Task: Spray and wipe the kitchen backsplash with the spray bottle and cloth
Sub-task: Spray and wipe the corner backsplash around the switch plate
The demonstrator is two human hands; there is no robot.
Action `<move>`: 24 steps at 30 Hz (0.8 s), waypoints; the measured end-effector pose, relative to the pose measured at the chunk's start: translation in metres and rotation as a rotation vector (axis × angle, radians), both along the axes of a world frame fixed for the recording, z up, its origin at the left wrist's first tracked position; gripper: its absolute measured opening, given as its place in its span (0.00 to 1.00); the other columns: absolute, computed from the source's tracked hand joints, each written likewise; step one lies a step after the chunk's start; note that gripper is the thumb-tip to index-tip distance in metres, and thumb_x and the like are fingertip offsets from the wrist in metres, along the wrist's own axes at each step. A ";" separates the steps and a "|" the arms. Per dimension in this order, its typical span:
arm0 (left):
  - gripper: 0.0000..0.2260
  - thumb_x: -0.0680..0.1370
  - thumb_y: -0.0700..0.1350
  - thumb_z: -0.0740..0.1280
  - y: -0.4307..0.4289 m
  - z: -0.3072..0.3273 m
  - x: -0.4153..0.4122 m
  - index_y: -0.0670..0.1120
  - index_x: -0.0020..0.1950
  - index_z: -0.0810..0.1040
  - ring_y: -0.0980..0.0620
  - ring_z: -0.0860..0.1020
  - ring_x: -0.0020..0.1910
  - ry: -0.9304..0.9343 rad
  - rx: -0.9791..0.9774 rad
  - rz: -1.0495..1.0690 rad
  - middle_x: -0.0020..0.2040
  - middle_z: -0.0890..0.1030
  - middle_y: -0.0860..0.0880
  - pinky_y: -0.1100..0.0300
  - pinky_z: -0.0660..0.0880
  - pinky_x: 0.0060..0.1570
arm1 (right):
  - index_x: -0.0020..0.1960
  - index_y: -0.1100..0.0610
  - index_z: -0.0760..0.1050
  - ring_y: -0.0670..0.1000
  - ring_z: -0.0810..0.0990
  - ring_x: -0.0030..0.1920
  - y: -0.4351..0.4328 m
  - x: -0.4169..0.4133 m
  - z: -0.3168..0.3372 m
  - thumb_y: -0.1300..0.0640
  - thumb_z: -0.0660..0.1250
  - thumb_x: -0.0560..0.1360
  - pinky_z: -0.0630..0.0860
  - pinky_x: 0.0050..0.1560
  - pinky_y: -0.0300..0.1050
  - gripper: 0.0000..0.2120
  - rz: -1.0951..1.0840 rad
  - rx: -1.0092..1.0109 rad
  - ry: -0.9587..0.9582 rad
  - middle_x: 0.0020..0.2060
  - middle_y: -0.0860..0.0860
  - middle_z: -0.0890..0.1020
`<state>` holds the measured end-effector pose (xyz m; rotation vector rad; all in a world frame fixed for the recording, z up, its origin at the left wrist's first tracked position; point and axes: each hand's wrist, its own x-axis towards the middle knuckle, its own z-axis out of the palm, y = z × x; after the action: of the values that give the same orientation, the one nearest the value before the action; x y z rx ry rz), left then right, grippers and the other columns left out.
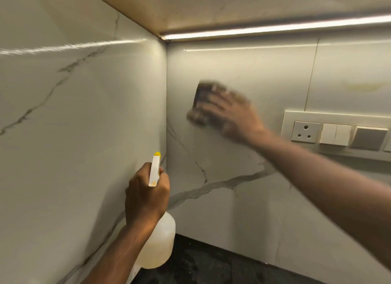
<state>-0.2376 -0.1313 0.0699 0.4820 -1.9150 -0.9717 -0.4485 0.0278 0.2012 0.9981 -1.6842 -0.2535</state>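
**Cloth on the rear panel, bottle held in reserve**

Your right hand [230, 112] lies flat with fingers spread, pressing the cloth [200, 102] against the backsplash [232, 199] near the corner and left of the switch plate [336, 131]. Hand and cloth are blurred, so the cloth's fold cannot be read. I judge it soft and limp: it will bunch under the fingertips, so drive it with the whole palm. The glossy panel looks slick, so expect little drag.

Your left hand [148, 196] is curled round the neck of the spray bottle [160, 241], just below the trigger head, with the nozzle pointing into the corner. That is the right place to hold it. The translucent body shows pale yellowish liquid, though the level is unclear. It is probably light, thin-walled plastic that turns slippery when wet. It hangs above the dark bench [211, 266].
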 end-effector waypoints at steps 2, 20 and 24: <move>0.06 0.76 0.46 0.63 0.004 0.001 -0.005 0.50 0.39 0.73 0.41 0.78 0.35 0.009 0.015 -0.006 0.33 0.77 0.48 0.50 0.78 0.39 | 0.76 0.45 0.68 0.55 0.65 0.77 0.015 0.001 0.055 0.47 0.63 0.80 0.59 0.74 0.51 0.24 -0.067 -0.208 0.045 0.77 0.48 0.68; 0.07 0.78 0.40 0.66 0.038 -0.015 -0.005 0.50 0.42 0.73 0.53 0.73 0.33 -0.033 -0.026 -0.066 0.33 0.75 0.51 0.61 0.68 0.33 | 0.70 0.40 0.73 0.48 0.64 0.77 0.143 0.014 -0.268 0.46 0.60 0.73 0.36 0.80 0.52 0.26 -0.270 0.763 0.035 0.75 0.42 0.68; 0.06 0.78 0.39 0.66 0.049 -0.011 -0.009 0.45 0.42 0.75 0.53 0.72 0.31 -0.031 -0.020 -0.056 0.32 0.74 0.49 0.63 0.62 0.30 | 0.78 0.45 0.65 0.54 0.62 0.78 0.143 0.020 -0.180 0.49 0.58 0.78 0.54 0.78 0.51 0.27 -0.179 0.146 -0.031 0.78 0.49 0.63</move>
<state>-0.2468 -0.0823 0.0586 0.4358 -1.9742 -0.9851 -0.4283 0.1711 0.0208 0.9621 -1.8059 -0.4870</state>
